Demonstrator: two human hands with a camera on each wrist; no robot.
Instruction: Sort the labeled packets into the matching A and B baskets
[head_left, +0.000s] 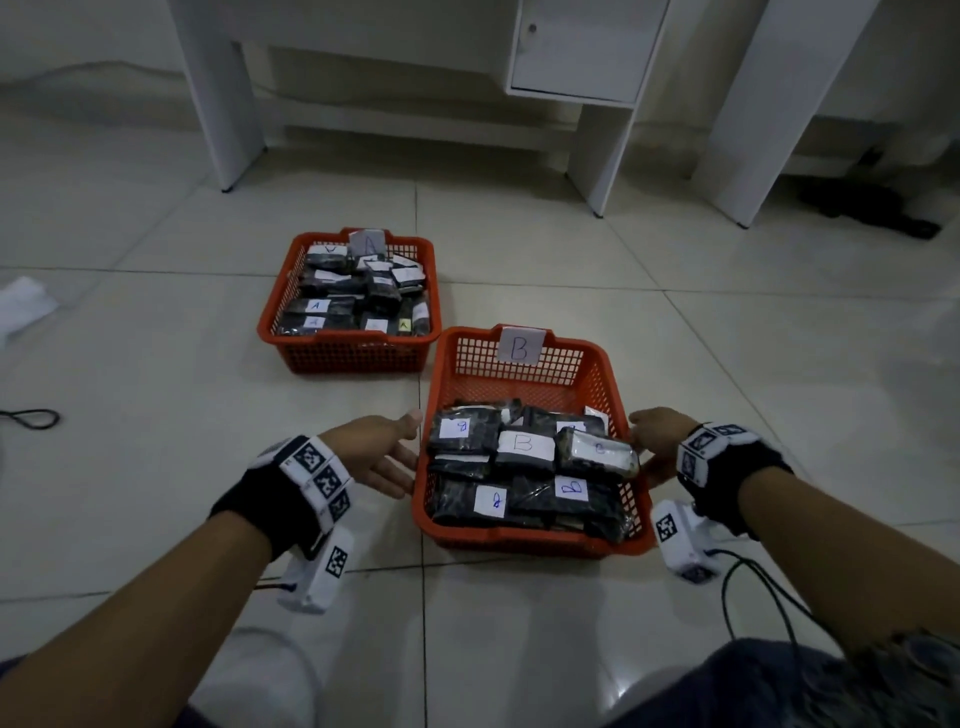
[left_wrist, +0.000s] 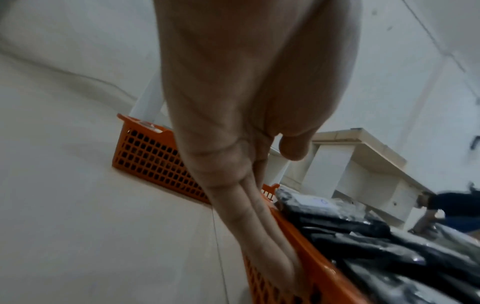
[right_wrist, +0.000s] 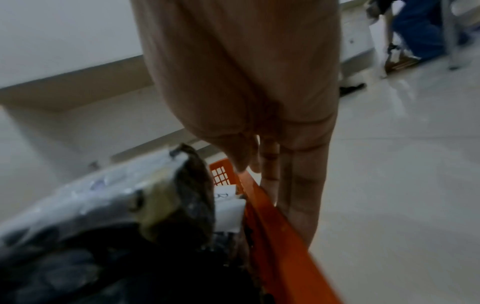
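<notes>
Both hands flank the orange plastic mesh basket tagged B on the pale tiled floor: left hand flat-fingered beside its left wall, right hand at the right rim. Dark glossy packets with white B labels fill it; the similar A basket sits beyond.

Left wrist: straight fingers lie along the rim.

Right wrist: extended fingers run down outside the rim, holding nothing.

Dim, flat, cool light fills the head view, with soft glare on the glossy pale floor tiles at lower centre and straight lines bowing toward the edges. Both wrist views are motion-blurred, most heavily at their lower corners.
</notes>
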